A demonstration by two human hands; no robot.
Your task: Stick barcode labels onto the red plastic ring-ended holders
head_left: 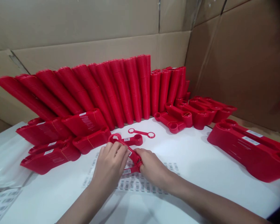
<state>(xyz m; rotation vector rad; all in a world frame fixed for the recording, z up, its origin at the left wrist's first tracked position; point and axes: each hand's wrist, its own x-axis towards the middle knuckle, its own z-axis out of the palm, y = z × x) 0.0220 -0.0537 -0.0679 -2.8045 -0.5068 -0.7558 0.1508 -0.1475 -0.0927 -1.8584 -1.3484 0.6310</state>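
Near the middle of the white table, my left hand [114, 157] closes over the upper left part of a red piece [131, 151] with ring-shaped ends. My right hand [150, 161] grips the lower right end of that piece. Below it, another red piece with a barcode label [127, 171] shows between my hands. Just behind lies a labelled red piece [132, 140], and past it a thin flat red piece [142, 133] with two ring ends. A sheet of barcode labels [140, 185] lies under my hands.
Tall leaning stacks of red pieces [116, 90] line the back by a cardboard wall [95, 49]. Bundled red pieces stand at left [49, 155] and right [247, 149]. Clear plastic [9, 158] and another label sheet [4, 202] lie at the left edge.
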